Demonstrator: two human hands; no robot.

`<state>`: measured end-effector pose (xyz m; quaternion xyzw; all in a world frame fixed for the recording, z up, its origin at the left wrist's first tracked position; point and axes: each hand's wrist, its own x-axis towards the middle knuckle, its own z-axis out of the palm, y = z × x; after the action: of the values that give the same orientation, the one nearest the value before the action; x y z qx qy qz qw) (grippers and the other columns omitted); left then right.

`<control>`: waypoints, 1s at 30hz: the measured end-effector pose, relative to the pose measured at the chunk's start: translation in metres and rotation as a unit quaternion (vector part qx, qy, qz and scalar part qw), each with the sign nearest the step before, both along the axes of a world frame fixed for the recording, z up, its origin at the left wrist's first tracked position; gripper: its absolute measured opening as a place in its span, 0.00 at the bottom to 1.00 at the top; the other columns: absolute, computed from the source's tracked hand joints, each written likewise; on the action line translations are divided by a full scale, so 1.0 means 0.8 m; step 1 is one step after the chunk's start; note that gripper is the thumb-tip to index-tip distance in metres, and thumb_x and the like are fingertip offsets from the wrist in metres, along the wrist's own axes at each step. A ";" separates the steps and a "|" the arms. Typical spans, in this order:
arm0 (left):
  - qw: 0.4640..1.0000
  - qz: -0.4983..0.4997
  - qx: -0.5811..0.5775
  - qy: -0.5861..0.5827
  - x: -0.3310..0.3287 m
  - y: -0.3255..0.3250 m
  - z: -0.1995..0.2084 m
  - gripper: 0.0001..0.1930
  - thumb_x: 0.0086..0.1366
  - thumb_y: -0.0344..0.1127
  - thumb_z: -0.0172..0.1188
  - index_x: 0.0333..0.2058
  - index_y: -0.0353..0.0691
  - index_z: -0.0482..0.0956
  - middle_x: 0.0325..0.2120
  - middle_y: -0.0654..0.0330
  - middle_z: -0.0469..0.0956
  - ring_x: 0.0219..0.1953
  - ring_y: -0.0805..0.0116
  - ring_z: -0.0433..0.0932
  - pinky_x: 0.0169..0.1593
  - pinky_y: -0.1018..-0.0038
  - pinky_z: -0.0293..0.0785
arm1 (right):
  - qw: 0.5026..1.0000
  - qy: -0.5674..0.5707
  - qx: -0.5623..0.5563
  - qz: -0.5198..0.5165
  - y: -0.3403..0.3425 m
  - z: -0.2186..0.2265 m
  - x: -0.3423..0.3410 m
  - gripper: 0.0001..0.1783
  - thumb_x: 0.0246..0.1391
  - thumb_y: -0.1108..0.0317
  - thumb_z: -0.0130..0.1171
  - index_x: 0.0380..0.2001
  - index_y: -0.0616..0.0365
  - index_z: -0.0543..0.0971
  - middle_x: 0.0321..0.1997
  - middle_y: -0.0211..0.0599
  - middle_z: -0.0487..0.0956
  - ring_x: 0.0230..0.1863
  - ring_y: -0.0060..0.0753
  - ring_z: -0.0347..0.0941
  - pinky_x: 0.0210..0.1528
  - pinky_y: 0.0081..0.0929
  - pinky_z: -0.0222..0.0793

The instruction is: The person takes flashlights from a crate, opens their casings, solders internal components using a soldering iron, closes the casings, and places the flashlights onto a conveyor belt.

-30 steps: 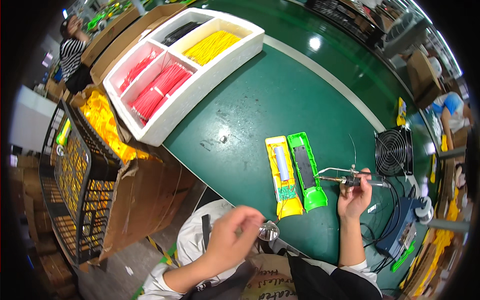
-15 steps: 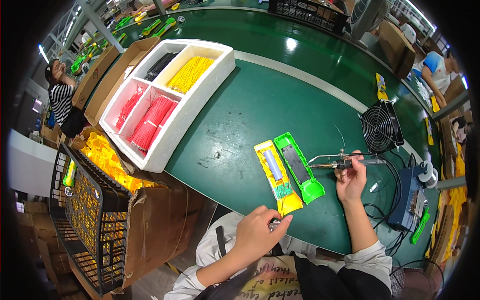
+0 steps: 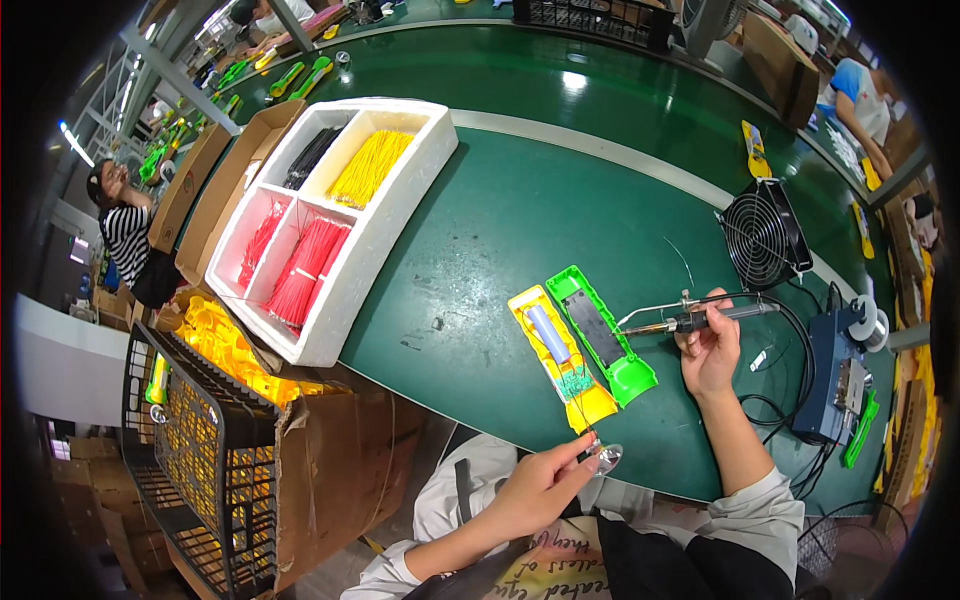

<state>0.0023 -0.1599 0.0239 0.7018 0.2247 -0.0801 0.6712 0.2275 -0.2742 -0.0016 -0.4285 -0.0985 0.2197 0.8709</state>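
My left hand (image 3: 553, 480) pinches a small round silver lamp reflector (image 3: 607, 459) at the table's front edge. Thin wires run from it toward a yellow casing half (image 3: 592, 407), which lies open side up with a blue-violet cylindrical battery (image 3: 547, 333) and a green circuit board (image 3: 574, 383) inside. Against its right side lies a green casing half (image 3: 632, 379) with a dark strip along its inside. My right hand (image 3: 711, 350) is closed round the handle of a soldering iron (image 3: 690, 321), whose tip points left over the green half.
A white foam box (image 3: 402, 215) of red, yellow and black wires stands at the left. A black fan (image 3: 764, 235) and a blue soldering station (image 3: 828, 375) with a solder spool (image 3: 868, 324) are on the right. Below left, a black crate (image 3: 215, 450) adjoins a carton (image 3: 335, 480) of yellow parts.
My left hand has moved slightly right and turned, bringing the reflector into fuller view beside the yellow casing's lower end. My right hand still holds the iron in nearly the same place.
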 end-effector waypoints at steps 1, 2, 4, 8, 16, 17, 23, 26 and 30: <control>1.000 -0.001 -0.023 0.001 -0.003 0.000 0.000 0.16 0.58 0.34 0.52 0.44 0.34 0.71 0.15 0.69 0.62 0.18 0.83 0.58 0.21 0.84 0.55 | 1.000 -0.003 0.002 -0.002 0.001 0.002 -0.001 0.07 0.48 0.67 0.46 0.25 0.53 0.60 0.14 0.28 0.64 0.10 0.14 0.54 0.12 0.11 0.48; 0.999 -0.004 -0.048 0.001 -0.003 0.001 -0.002 0.16 0.58 0.34 0.52 0.44 0.35 0.71 0.15 0.69 0.63 0.18 0.83 0.58 0.22 0.84 0.55 | 1.000 -0.007 0.002 -0.006 0.001 0.002 -0.001 0.07 0.49 0.68 0.45 0.25 0.53 0.59 0.13 0.28 0.63 0.10 0.14 0.53 0.12 0.10 0.48; 0.997 -0.018 0.058 -0.050 -0.003 0.022 -0.001 0.16 0.55 0.32 0.54 0.43 0.36 0.71 0.14 0.67 0.65 0.18 0.80 0.61 0.23 0.83 0.58 | 1.000 -0.018 0.004 -0.019 0.001 0.001 0.000 0.07 0.49 0.67 0.45 0.25 0.53 0.59 0.14 0.27 0.63 0.10 0.13 0.53 0.12 0.10 0.49; 0.882 -0.036 0.430 -0.186 0.033 0.108 0.010 0.18 0.45 0.29 0.61 0.37 0.41 0.72 0.30 0.56 0.71 0.33 0.63 0.70 0.37 0.72 0.66 | 0.998 -0.030 -0.002 -0.054 -0.001 0.005 0.003 0.07 0.49 0.67 0.46 0.25 0.53 0.59 0.14 0.26 0.63 0.10 0.12 0.53 0.13 0.10 0.49; 0.874 -0.135 0.410 -0.225 0.093 0.177 0.000 0.18 0.42 0.31 0.64 0.36 0.42 0.71 0.46 0.54 0.64 0.48 0.55 0.64 0.49 0.65 0.61 | 0.997 -0.037 -0.012 -0.065 -0.004 -0.001 0.015 0.07 0.48 0.67 0.46 0.25 0.54 0.60 0.17 0.29 0.65 0.12 0.13 0.55 0.14 0.11 0.50; 0.871 -0.139 0.404 -0.243 0.094 0.179 -0.006 0.18 0.43 0.31 0.64 0.35 0.42 0.72 0.45 0.55 0.65 0.47 0.56 0.65 0.49 0.66 0.62 | 0.997 -0.045 -0.014 -0.058 -0.004 -0.001 0.016 0.07 0.48 0.67 0.46 0.25 0.54 0.60 0.17 0.29 0.65 0.12 0.14 0.55 0.14 0.11 0.49; 0.879 -0.110 0.385 -0.260 0.085 0.176 -0.029 0.13 0.42 0.28 0.63 0.30 0.39 0.73 0.40 0.56 0.68 0.41 0.61 0.70 0.43 0.71 0.67 | 0.997 -0.030 -0.021 -0.066 0.000 -0.002 0.021 0.07 0.48 0.67 0.47 0.25 0.55 0.61 0.16 0.30 0.65 0.12 0.14 0.55 0.14 0.12 0.49; 0.874 -0.092 0.404 -0.252 0.076 0.173 -0.032 0.12 0.41 0.26 0.64 0.27 0.38 0.73 0.38 0.56 0.68 0.39 0.62 0.70 0.41 0.73 0.68 | 0.998 -0.036 -0.020 -0.057 0.000 -0.002 0.022 0.07 0.48 0.67 0.47 0.25 0.55 0.61 0.16 0.30 0.65 0.12 0.14 0.55 0.14 0.11 0.49; 0.832 -0.078 0.469 -0.285 0.065 0.168 -0.024 0.11 0.40 0.27 0.65 0.23 0.38 0.72 0.38 0.56 0.68 0.39 0.59 0.70 0.42 0.70 0.67 | 0.998 -0.042 -0.021 -0.048 0.001 -0.003 0.021 0.07 0.48 0.67 0.47 0.26 0.55 0.61 0.16 0.30 0.65 0.12 0.14 0.55 0.14 0.11 0.49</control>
<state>0.0546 -0.0252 0.0048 0.9395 -0.0213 0.1862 0.2868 0.2445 -0.2737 -0.0041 -0.4597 -0.1099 0.1614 0.8663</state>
